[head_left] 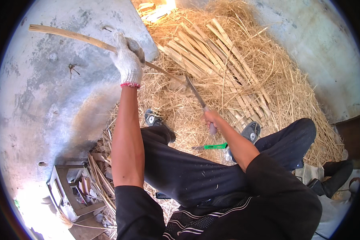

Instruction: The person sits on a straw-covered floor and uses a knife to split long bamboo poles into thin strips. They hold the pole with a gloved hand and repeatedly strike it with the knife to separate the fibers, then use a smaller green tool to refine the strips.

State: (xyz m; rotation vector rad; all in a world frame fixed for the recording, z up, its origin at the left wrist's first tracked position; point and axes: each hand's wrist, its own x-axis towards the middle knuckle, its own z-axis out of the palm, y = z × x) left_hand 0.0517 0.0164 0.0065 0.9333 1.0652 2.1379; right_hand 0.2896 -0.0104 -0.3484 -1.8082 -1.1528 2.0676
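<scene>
My left hand (pixel 128 58), in a white knitted glove with a red cuff edge, is closed round a long, slightly bent bamboo strip (pixel 72 35). One end of the strip points to the upper left; the other slopes down to the right over the straw. Bare, my right hand (pixel 213 117) grips a long narrow knife (pixel 195 93) by its handle. The knife's tip is close to the strip's lower end; I cannot tell whether they touch. Just below that hand lies a green-handled tool (pixel 216 146) with a dark blade.
Split bamboo strips (pixel 220 60) lie in a pile on loose straw (pixel 292 88) ahead. A grey wall (pixel 40 100) rises on the left. A wooden frame (pixel 62 180) with scraps stands at lower left. My shoes (pixel 251 132) rest among the straw.
</scene>
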